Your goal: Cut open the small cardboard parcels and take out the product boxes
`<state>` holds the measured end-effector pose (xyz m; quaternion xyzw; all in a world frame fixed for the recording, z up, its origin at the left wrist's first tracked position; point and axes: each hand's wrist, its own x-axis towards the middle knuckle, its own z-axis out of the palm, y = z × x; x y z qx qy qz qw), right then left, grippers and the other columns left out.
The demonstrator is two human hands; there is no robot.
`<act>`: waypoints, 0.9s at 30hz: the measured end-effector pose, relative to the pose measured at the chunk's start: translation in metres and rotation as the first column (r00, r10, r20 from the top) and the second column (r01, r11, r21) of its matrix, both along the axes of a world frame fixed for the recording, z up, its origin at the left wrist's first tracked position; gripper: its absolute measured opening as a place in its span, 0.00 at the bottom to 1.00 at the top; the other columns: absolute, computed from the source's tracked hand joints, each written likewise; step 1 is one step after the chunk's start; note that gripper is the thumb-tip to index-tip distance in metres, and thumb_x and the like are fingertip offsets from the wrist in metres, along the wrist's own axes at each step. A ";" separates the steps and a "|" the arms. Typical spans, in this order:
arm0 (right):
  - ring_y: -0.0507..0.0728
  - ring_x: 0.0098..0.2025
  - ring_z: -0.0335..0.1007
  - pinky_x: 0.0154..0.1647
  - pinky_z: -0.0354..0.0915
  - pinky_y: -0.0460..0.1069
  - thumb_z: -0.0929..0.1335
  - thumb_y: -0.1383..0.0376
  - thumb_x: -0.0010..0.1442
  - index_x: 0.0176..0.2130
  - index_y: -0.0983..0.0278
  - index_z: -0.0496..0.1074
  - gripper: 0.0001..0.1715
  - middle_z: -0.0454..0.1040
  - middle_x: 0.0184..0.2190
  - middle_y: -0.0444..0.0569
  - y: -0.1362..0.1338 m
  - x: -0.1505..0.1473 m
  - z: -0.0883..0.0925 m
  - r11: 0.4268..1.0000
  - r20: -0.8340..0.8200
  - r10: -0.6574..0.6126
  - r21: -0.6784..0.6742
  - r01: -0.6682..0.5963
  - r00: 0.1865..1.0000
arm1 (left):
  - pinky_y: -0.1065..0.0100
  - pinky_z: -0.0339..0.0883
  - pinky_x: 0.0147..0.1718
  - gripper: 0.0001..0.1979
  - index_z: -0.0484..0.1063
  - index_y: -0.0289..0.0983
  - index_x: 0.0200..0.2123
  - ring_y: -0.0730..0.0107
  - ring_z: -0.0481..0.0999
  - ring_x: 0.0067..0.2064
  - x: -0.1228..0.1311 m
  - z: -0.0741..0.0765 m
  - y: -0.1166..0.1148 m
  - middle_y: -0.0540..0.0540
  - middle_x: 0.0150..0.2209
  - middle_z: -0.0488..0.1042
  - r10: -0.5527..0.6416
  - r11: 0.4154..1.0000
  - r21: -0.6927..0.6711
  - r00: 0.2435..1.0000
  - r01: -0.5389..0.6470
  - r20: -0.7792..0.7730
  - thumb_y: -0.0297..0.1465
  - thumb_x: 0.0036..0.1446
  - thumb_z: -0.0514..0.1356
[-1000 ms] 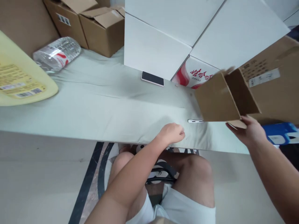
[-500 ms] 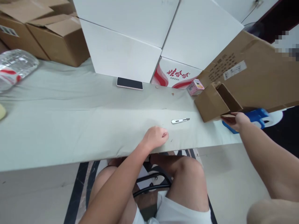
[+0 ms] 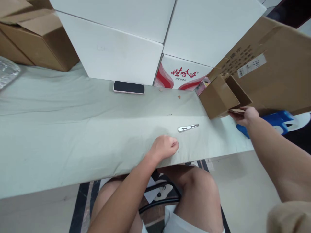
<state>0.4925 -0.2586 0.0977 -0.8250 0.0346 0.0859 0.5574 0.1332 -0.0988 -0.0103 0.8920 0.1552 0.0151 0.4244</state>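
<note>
My left hand [image 3: 166, 146] rests near the front edge of the cloth-covered table [image 3: 73, 129], fingers curled into a loose fist with nothing visible in it. A small silver utility knife [image 3: 188, 128] lies on the cloth just beyond it. My right hand [image 3: 245, 115] is at the right side and grips a flap of a small open brown cardboard box [image 3: 220, 97] lying on its side. A blue object [image 3: 277, 121] lies behind that hand.
A black phone [image 3: 129, 87] lies flat at the foot of stacked white boxes [image 3: 116, 51]. A red-and-white printed carton [image 3: 181, 74] sits under them. A large brown carton [image 3: 269, 71] leans at right; more brown boxes [image 3: 36, 42] stand at back left.
The view has shifted right. My right hand moved the small brown box away to the right and set it lower by the large carton. My left fist has stayed put.
</note>
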 end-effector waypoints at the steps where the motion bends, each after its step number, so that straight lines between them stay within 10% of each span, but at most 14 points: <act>1: 0.55 0.32 0.72 0.40 0.75 0.53 0.57 0.77 0.54 0.31 0.61 0.64 0.14 0.71 0.31 0.50 0.001 0.001 0.000 1.000 -0.010 -0.012 0.004 0.012 1.000 | 0.63 0.43 0.28 0.20 0.54 0.39 0.17 0.70 0.52 0.23 0.001 0.000 -0.001 0.51 0.18 0.55 -0.002 1.000 0.000 1.000 0.002 -0.002 0.31 0.61 0.54; 12: 0.56 0.41 0.77 0.45 0.73 0.49 0.49 0.48 0.71 0.38 0.60 0.63 0.26 0.72 0.43 0.57 0.026 -0.019 -0.005 0.992 -0.108 0.082 0.102 -0.071 0.991 | 0.63 0.44 0.29 0.20 0.56 0.39 0.17 0.70 0.53 0.23 0.004 -0.003 -0.002 0.52 0.18 0.55 -0.007 1.000 0.006 0.999 0.007 -0.035 0.30 0.62 0.54; 27: 0.52 0.40 0.74 0.50 0.69 0.54 0.55 0.54 0.72 0.44 0.56 0.65 0.15 0.70 0.58 0.51 0.099 0.004 -0.035 0.982 -0.117 0.135 -0.118 -0.149 0.984 | 0.63 0.47 0.29 0.17 0.74 0.38 0.24 0.66 0.68 0.27 -0.003 -0.007 0.000 0.45 0.25 0.76 -0.031 0.996 0.084 0.997 0.037 -0.070 0.32 0.65 0.54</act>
